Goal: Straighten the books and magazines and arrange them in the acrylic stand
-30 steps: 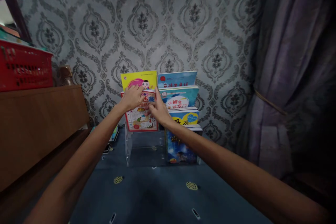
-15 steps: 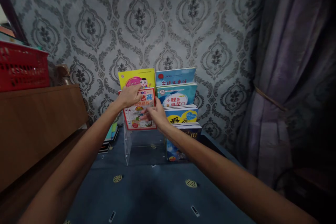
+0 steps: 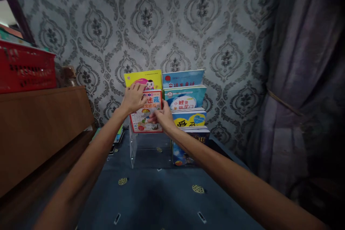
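A red-bordered children's book (image 3: 141,120) stands upright on a tier of a clear acrylic rack (image 3: 133,152). My left hand (image 3: 133,98) grips its upper left corner, with the fingers over the top edge. At the right edge of the same book, my right hand (image 3: 164,117) is closed, its fingers across the cover. Behind it rises a yellow book (image 3: 142,75). The rack's right column carries a blue book (image 3: 184,76), a teal book (image 3: 199,95), a yellow-and-blue book (image 3: 199,118) and, lowest, a dark blue book (image 3: 183,154).
A red plastic basket (image 3: 29,68) sits on a wooden cabinet (image 3: 45,122) at the left. More books (image 3: 118,136) lie beside the rack. The rack stands on a dark blue patterned cloth (image 3: 159,201) against a papered wall, and a tied curtain (image 3: 285,133) hangs at the right.
The view has shifted slightly, moving the scene a little to the right. My left fingers have gone from pointing across the cover to curling over the book's top edge. My right hand stays at its edge.
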Demonstrator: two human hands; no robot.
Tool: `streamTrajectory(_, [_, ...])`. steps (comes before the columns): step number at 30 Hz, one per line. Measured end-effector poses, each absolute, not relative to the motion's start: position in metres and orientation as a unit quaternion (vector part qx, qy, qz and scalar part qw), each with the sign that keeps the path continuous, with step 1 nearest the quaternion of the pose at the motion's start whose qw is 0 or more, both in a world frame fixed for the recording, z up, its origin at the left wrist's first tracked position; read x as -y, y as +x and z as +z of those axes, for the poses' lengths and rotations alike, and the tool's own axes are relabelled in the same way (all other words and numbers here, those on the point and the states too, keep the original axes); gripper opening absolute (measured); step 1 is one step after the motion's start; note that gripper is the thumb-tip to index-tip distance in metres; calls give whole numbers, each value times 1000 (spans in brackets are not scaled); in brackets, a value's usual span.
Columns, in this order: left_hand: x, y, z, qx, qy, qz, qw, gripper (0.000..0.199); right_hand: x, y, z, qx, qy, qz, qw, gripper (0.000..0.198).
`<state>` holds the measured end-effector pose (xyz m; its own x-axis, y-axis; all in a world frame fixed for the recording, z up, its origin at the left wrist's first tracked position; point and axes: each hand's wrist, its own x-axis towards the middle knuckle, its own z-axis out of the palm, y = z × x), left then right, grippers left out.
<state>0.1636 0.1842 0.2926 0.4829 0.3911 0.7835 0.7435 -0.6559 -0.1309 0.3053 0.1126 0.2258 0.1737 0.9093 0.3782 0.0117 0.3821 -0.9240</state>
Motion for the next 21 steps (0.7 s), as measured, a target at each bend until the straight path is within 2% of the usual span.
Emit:
streamTrajectory(4, [-191, 149, 260, 360, -712, -589, 127, 59, -114, 307, 221, 543, -420, 355, 635, 76])
streamTrajectory(6, [-197, 146, 246, 363, -676, -637, 67, 60, -116, 307, 218, 546, -416, 355, 635, 76])
streamTrajectory(10, [-204, 151, 233, 359, -646, -673, -20, 56, -118, 306, 214, 551, -412, 354, 634, 76])
streamTrajectory(14, [-208, 155, 225, 362, -644, -657, -151, 27, -118, 305, 214, 552, -414, 348, 635, 76])
streamTrajectory(17, [-212, 155, 218, 372, -636, -654, -171, 15, -117, 304, 215, 554, -419, 346, 631, 78])
streamTrajectory(21, [-218, 152, 212, 371, -629, -659, -180, 14, -116, 303, 214, 557, -414, 348, 630, 81])
